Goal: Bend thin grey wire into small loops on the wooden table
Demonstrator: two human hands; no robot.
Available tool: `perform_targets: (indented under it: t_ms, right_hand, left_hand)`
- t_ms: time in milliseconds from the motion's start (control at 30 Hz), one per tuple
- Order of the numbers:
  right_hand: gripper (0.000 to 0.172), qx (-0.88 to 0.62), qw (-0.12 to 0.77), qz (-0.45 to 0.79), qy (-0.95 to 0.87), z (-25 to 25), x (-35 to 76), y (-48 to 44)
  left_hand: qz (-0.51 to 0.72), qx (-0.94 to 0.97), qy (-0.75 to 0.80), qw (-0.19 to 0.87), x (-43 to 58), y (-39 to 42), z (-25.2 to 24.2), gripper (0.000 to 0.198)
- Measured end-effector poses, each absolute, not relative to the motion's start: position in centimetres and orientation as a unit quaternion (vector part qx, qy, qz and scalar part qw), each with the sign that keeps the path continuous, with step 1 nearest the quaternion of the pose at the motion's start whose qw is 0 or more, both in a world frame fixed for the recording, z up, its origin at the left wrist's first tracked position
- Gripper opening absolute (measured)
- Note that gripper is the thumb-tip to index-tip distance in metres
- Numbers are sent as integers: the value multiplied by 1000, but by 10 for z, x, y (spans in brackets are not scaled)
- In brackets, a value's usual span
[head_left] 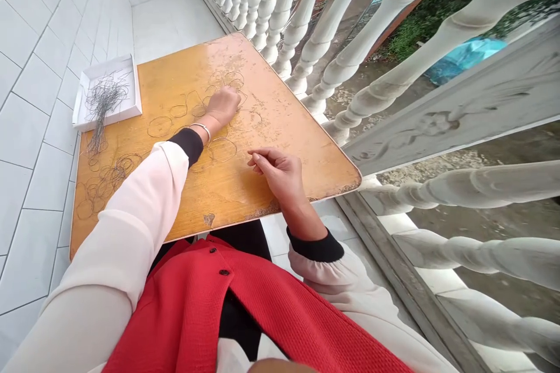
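My left hand [224,104] reaches out over the wooden table, low among thin wire rings. Its fingers curl downward, and the back of the hand hides their tips and whatever they grip. A wire ring [234,72] lies just beyond its knuckles, and another ring [236,150] is on the near side of the wrist. Closer to the table's front edge, my right hand [280,172] hovers with thumb and forefinger pinched together. Anything between those fingertips is too small to make out. More loose rings [160,118] lie left of my left hand.
A white open box [135,93] holds a tangled bundle of thin wires [105,96] spilling over its near side. A heap of wire rings [122,169] lies beside my left forearm. White balusters [324,41] line the worn table's [324,157] right side; a tiled wall [35,99] stands left.
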State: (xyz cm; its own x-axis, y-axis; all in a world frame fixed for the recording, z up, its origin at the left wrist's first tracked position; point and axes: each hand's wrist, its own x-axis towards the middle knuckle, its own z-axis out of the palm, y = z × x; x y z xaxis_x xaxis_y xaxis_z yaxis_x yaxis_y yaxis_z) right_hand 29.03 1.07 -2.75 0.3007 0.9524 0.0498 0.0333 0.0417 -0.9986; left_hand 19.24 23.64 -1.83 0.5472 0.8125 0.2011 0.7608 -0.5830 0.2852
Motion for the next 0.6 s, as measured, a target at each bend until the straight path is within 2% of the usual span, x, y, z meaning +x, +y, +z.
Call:
perform_targets:
  t_ms: [133,333,433,600]
  right_hand:
    - [22,-566,578,396,-435,-28,292,10]
    - [18,-576,575,384,-436,-36,294,18]
    - [15,-591,556,380,-443,-41,295,25]
    - [11,-626,485,370,-486,-30,290,20]
  left_hand:
    - [213,886,404,82,172,234,-8,16]
    - [378,802,441,136,87,214,52,16]
    - [435,765,451,145,27,180,70,13]
    - [492,702,483,177,-51,102,61,5]
